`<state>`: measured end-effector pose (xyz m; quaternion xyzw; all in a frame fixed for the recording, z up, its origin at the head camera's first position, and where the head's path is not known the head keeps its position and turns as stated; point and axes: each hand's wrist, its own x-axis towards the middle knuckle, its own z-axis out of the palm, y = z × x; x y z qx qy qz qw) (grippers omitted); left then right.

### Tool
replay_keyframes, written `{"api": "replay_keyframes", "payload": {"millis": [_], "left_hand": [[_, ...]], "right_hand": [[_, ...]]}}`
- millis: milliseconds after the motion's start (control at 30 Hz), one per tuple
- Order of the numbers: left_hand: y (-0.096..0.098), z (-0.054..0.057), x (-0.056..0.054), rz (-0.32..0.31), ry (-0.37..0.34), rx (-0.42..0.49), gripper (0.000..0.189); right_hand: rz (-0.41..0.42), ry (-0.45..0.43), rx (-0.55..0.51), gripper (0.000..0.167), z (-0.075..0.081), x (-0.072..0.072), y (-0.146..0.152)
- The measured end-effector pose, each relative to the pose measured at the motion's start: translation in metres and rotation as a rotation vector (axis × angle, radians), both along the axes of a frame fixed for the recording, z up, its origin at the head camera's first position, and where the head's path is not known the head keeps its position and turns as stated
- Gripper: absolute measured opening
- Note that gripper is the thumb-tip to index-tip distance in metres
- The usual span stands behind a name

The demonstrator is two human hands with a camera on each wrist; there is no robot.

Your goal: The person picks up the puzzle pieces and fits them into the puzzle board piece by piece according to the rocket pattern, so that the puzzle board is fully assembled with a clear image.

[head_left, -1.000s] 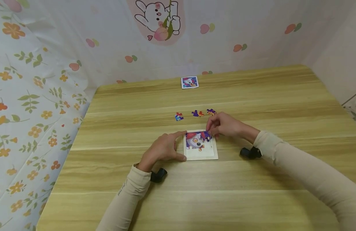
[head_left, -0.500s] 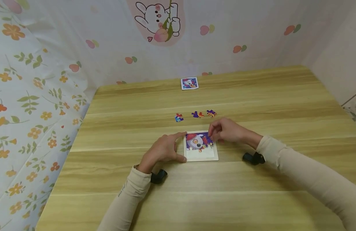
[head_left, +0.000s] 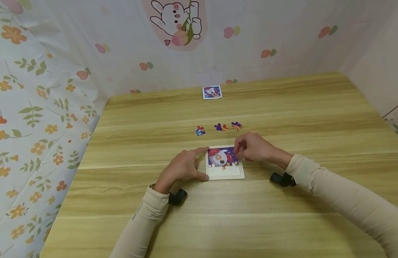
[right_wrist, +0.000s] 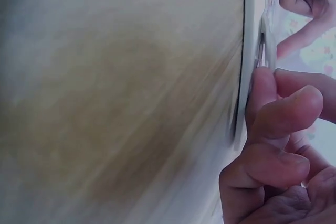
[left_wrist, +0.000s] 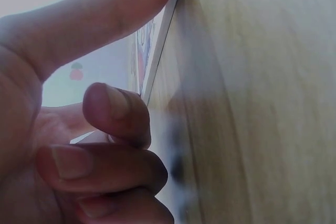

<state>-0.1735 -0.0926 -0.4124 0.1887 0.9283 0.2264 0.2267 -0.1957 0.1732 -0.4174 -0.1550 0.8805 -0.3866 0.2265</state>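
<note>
A white-rimmed puzzle tray (head_left: 225,177) lies flat on the table, its upper part filled by a purple, red and white cartoon picture and its lower part bare white. My left hand (head_left: 185,165) holds the tray's left side, thumb at the near corner and forefinger at the far corner. At the upper right of the tray, my right hand (head_left: 253,147) pinches a puzzle piece (right_wrist: 269,45) between thumb and forefinger. In the right wrist view this thin piece stands slightly tilted against the picture; its printed face is hidden there.
Beyond the tray lie several loose puzzle pieces: a blue-red one (head_left: 200,131), a purple-orange group (head_left: 221,127) and another purple-orange piece (head_left: 236,126). A small picture card (head_left: 212,92) rests near the far edge of the wooden table (head_left: 147,118). A patterned curtain (head_left: 121,43) hangs behind.
My right hand has shifted slightly right and toward me along the tray's upper right, uncovering the purple-orange piece behind it. More purple picture shows beside its fingertips. The left hand stays in place.
</note>
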Motion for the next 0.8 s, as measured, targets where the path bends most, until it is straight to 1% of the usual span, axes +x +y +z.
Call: {"api": "replay_keyframes", "payload": {"millis": [100,267,367,533,800], "left_hand": [[0.0,0.0,0.0,0.004,0.0,0.0,0.095],[0.0,0.001,0.001,0.013,-0.005,0.009,0.095],[-0.001,0.001,0.001,0.015,-0.009,0.013,0.095],[0.0,0.001,0.0,0.005,-0.01,0.016,0.095],[0.0,0.0,0.0,0.007,-0.023,0.017,0.095]], "right_hand": [[-0.01,0.003,0.04,0.005,0.003,0.0,-0.003],[-0.015,0.047,0.093,0.008,0.004,-0.003,-0.006],[0.004,0.062,0.106,0.009,0.003,-0.004,-0.008],[0.016,0.057,0.116,0.01,0.003,-0.004,-0.009],[0.033,0.169,0.179,0.019,0.004,-0.001,-0.013]]}}
